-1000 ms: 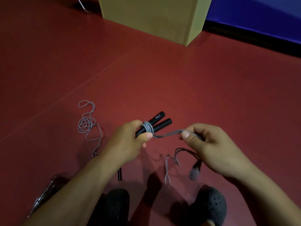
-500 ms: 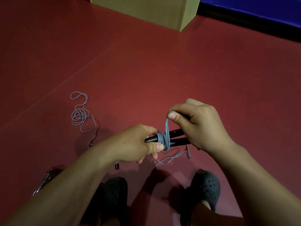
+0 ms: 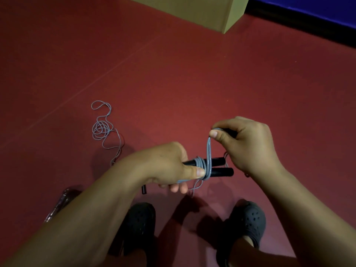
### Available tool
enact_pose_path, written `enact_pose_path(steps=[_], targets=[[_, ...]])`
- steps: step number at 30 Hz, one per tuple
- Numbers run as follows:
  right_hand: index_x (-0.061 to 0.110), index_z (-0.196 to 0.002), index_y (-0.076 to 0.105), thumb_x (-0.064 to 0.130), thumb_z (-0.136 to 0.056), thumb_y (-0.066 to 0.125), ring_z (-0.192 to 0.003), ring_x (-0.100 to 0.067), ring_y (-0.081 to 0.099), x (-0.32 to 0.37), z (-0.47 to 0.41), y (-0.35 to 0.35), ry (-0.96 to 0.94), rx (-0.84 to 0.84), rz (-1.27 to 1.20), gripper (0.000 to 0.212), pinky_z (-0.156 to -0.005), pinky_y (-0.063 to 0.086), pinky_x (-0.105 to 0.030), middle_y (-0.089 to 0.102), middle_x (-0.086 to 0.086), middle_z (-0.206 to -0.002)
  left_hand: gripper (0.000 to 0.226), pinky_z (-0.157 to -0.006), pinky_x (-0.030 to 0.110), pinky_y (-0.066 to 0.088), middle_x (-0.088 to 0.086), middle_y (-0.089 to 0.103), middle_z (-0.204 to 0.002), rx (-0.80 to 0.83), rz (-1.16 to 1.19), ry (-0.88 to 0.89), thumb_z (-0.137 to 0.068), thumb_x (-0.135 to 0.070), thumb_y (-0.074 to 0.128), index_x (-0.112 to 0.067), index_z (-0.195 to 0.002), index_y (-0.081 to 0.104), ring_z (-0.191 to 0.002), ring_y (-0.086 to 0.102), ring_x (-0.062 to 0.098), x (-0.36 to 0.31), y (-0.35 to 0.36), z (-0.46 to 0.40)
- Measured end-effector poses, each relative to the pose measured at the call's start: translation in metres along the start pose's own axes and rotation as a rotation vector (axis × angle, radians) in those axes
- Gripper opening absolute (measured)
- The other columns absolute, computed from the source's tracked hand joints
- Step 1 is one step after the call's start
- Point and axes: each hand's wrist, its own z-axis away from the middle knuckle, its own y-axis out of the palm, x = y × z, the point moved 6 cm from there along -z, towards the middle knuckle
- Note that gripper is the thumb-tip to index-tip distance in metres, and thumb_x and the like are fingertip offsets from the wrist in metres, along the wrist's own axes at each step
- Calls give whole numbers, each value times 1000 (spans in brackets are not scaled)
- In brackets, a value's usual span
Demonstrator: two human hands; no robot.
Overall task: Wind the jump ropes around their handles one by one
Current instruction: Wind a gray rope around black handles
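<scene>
My left hand (image 3: pixel 165 166) grips two black handles (image 3: pixel 221 167) held side by side, pointing right, its thumb pressed on several grey turns of rope (image 3: pixel 201 166) wound around them. My right hand (image 3: pixel 248 145) pinches a doubled strand of the grey rope (image 3: pixel 209 149) and holds it taut, straight up from the handles. A short loose end hangs below the handles. A second grey jump rope (image 3: pixel 101 128) lies in a loose tangle on the red floor to the left, with one black handle tip (image 3: pixel 143 189) showing beneath my left wrist.
My two dark clogs (image 3: pixel 248 218) stand on the red floor (image 3: pixel 192 83) below my hands. A tan box (image 3: pixel 202 10) sits at the top, with a blue mat (image 3: pixel 308 8) behind it. A clear plastic wrapper (image 3: pixel 61 203) lies at lower left.
My right hand swung the rope from out at the right to over the handles and now lifts it higher. More turns sit on the handles, and the hanging slack has shortened.
</scene>
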Motion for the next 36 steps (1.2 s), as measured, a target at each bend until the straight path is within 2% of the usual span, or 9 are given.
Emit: enact_pose_path(steps=[3, 6, 12, 16, 19, 21, 26, 31, 36], targets=[[28, -87, 76, 32, -83, 74, -66, -10, 57, 2, 0, 3, 0, -5, -24, 7, -62, 41, -25, 65, 6, -71, 38, -41, 14, 36, -8, 57, -40, -26, -48, -25, -96, -43, 60, -12, -73, 63, -33, 45, 4, 3, -1, 0], [27, -87, 77, 32, -82, 75, -68, -8, 58, 5, 1, 4, 14, 13, -53, 7, -63, 40, -19, 67, 7, -74, 41, -52, 22, 41, 2, 67, -56, -11, -46, 14, -91, -49, 63, -12, -75, 69, -47, 52, 12, 4, -2, 0], [21, -89, 70, 27, -72, 81, -54, -8, 53, -6, 5, 23, 297, 452, -398, 21, -54, 47, -21, 61, 8, -67, 24, -44, 19, 40, -6, 63, -60, 179, -8, 191, -93, -35, 65, -22, -74, 61, -46, 51, 7, -6, 0, 16], [10, -82, 67, 31, -68, 76, -64, -8, 56, -4, 3, 13, 284, 478, -498, 27, -61, 47, -18, 64, 2, -73, 19, -43, 19, 39, -5, 61, -62, 207, 102, 313, -95, -29, 64, -21, -78, 60, -47, 51, 9, -12, -5, 28], [2, -80, 63, 7, -79, 73, -62, -10, 58, -2, 2, 10, 328, 449, -675, 12, -56, 48, -18, 65, -1, -71, 19, -43, 18, 38, -4, 62, -62, 119, 253, 401, -89, -35, 64, -18, -82, 61, -47, 52, 8, -20, -15, 29], [3, -77, 61, -16, -80, 63, -58, -9, 56, -4, 0, 9, 337, 391, -610, 19, -50, 43, -17, 62, 1, -65, 22, -41, 18, 38, -2, 62, -63, 16, 379, 437, -85, -38, 62, -16, -81, 60, -45, 53, 8, -23, -23, 28], [9, -77, 57, 25, -97, 56, -47, -8, 40, 5, 7, 18, 437, 347, -587, 25, -45, 34, -22, 50, 7, -52, 27, -39, 20, 38, -3, 61, -56, -312, 522, 406, -97, -25, 59, -19, -71, 60, -43, 51, 8, -16, -43, 23], [8, -95, 58, 18, -98, 54, -51, -16, 38, 13, 13, 25, 499, 409, -725, 11, -46, 32, -27, 41, -4, -58, 30, -39, 17, 36, -5, 59, -49, -479, 502, 367, -97, -26, 60, -21, -68, 61, -39, 49, 7, -8, -52, 21], [7, -92, 59, 18, -97, 58, -46, -14, 45, 21, 17, 25, 506, 432, -757, 12, -49, 38, -26, 52, -4, -54, 22, -40, 13, 36, -6, 61, -52, -636, 473, 317, -95, -30, 62, -22, -75, 64, -41, 52, 6, 2, -60, 16]])
